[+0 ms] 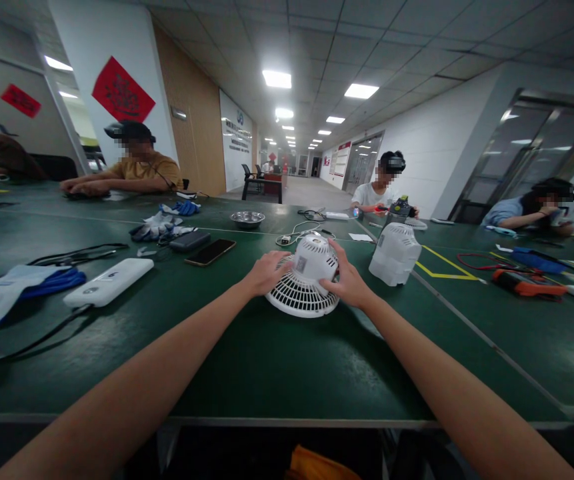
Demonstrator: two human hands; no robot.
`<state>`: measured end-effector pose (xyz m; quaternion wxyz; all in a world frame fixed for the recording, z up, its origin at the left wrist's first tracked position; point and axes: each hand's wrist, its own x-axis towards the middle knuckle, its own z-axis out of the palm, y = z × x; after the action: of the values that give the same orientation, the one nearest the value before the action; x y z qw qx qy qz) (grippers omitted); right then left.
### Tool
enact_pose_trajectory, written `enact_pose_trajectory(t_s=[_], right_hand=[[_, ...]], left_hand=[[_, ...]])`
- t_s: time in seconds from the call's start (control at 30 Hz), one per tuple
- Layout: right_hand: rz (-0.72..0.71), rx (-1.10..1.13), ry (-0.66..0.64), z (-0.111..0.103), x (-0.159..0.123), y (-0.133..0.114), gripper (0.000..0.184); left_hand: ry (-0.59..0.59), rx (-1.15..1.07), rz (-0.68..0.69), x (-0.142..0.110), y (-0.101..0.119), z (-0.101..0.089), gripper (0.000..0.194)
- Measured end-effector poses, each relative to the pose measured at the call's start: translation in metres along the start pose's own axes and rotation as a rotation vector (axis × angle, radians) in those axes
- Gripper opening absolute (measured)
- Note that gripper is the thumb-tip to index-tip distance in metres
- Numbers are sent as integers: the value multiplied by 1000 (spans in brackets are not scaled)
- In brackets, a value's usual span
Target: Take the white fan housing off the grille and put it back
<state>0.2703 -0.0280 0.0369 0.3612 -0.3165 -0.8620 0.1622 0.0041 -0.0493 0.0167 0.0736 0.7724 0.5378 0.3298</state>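
Note:
A white fan head (313, 261) lies grille-down on the green table in front of me, its rounded motor housing facing up. My left hand (269, 272) grips its left side, fingers over the slatted grille and against the housing. From the right, my right hand (349, 276) curls round the housing, thumb towards me and fingers behind. The far fingertips of that hand are partly hidden. To the right of the fan, apart from my hands, stands a white plastic housing (395, 257). Just behind the fan lies a pale cable (298, 231).
Left on the table (277, 373) are a white power bank (110, 281), a phone (211, 252), a dark box (190, 241) and gloves (155, 227). A metal bowl (247, 219) sits further back. An orange multimeter (527, 283) lies right. Several people sit around the table.

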Motion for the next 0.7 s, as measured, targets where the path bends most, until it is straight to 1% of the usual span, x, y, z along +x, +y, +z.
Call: enact_pose_trajectory(t_s=[0.07,0.23,0.47,0.7], right_hand=[[11,11,-14,0,0,-2,102],[30,37,-28,0,0,-1,105],[35,85,-24,1,0,3,106],[46,90,-38,-1,0,-1,105]], left_hand=[[-23,-11,-18,1,-6,2,66],[-35,-15,16,1,-13,6,69],[-57,11,-10,4,-14,7,70],[-53,-3,-17,4,-14,7,68]])
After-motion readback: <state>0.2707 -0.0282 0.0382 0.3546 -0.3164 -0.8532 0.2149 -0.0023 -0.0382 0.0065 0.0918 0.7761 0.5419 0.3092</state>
